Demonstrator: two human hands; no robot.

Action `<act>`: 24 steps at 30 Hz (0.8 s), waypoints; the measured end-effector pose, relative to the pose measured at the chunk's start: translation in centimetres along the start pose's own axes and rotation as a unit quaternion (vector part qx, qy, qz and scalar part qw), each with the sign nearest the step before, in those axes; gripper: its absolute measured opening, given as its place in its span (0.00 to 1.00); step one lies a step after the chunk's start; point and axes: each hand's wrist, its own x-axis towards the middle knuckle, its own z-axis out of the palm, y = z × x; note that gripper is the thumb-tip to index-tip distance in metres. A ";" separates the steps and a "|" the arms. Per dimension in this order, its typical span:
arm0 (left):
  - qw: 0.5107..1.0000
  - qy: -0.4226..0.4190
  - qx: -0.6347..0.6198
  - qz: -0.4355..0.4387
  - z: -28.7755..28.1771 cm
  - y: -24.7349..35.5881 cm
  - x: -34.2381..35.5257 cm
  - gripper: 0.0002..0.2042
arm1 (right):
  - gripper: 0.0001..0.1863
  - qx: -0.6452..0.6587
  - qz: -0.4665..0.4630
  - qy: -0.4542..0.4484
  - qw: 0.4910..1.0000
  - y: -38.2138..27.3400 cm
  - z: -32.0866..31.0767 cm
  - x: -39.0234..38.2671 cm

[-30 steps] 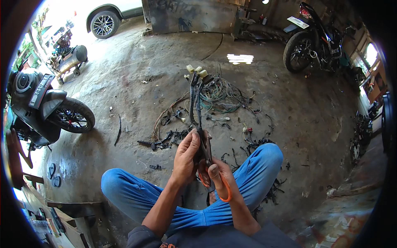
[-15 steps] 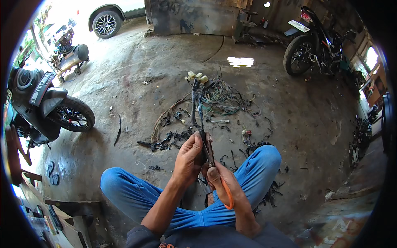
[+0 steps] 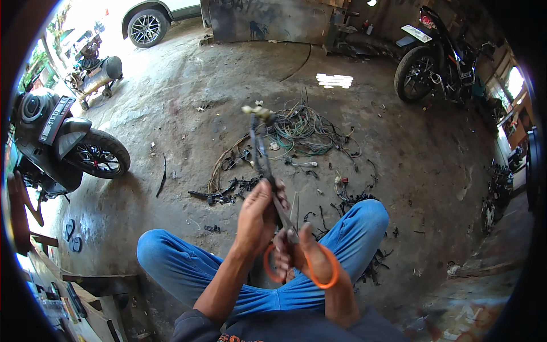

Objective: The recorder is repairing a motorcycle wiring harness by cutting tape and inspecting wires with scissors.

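My left hand (image 3: 257,212) is closed around a black-taped wiring harness (image 3: 260,149), held up in front of my knees. Pale connectors (image 3: 257,112), blurred by motion, sit at its far end. In my right hand (image 3: 316,256) is a pair of scissors (image 3: 326,273) with orange handles. Their blades are spread apart, one lying along the harness by my left fingers, the other standing free to the right. Whether the blade touches the tape cannot be made out. Beyond lies a pile of loose coloured wires (image 3: 302,128) on the floor.
Black tape scraps and connectors (image 3: 228,191) litter the concrete floor (image 3: 421,171) ahead, with more scraps (image 3: 373,268) beside my right knee. One motorcycle (image 3: 94,154) stands at the left, another (image 3: 427,62) at the far right. A tank on wheels (image 3: 102,74) and a white car (image 3: 165,17) are farther back.
The scissors have gone from closed to spread blades, with the orange loops now apart. The harness's far end has swung left, and its connectors look blurred.
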 end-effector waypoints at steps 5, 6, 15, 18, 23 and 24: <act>0.999 -0.032 -0.022 0.025 -0.9 1.8 0.8 0.20 | 0.40 -0.111 -0.018 0.046 0.993 -0.2 1.2 -0.7; 1.000 -0.024 -0.007 0.019 -0.5 1.4 0.5 0.21 | 0.39 -0.089 -0.004 0.041 0.995 -0.5 1.1 -0.6; 1.000 0.000 -0.003 -0.003 -0.2 1.1 0.5 0.24 | 0.38 -0.149 -0.021 0.053 0.987 -0.3 0.9 0.7; 1.000 0.002 0.024 -0.006 -0.2 1.3 0.4 0.25 | 0.38 -0.150 -0.037 0.056 0.986 -0.3 1.0 0.7; 0.999 -0.003 0.023 -0.030 -0.3 1.4 -0.1 0.24 | 0.38 -0.166 -0.034 0.061 0.984 -0.4 0.5 0.7; 0.999 -0.012 0.019 -0.036 -0.3 1.3 -0.1 0.24 | 0.38 -0.169 -0.022 0.057 0.984 -0.3 0.4 0.7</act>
